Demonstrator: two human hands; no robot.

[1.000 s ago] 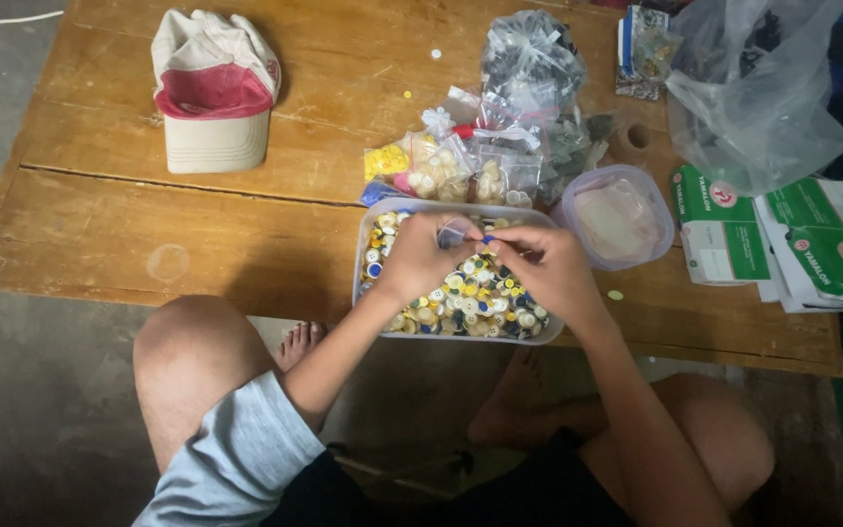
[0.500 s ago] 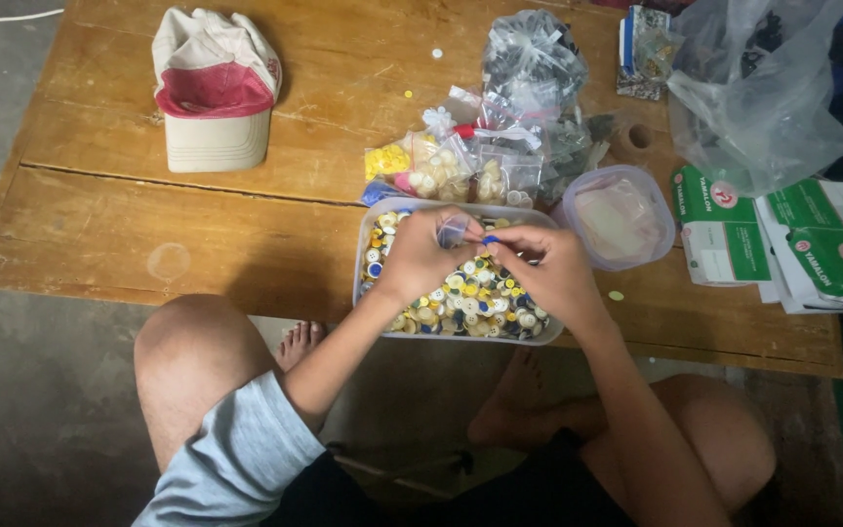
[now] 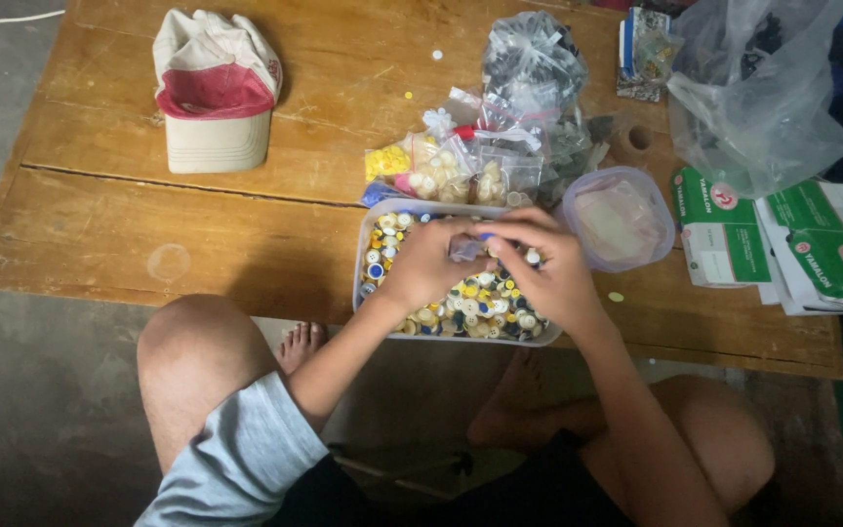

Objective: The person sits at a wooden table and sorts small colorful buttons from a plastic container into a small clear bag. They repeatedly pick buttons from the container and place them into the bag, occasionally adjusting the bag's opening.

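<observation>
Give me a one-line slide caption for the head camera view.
Both hands, left hand and right hand, meet over a clear tray of mixed buttons on a wooden table.

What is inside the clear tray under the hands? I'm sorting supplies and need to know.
The clear tray holds many small buttons, mostly yellow, white and blue. The left hand and right hand cover its middle, hiding what lies there.

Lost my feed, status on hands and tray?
Left hand and right hand together, pinching small clear bag. Over button tray. Nothing in the way.
</observation>
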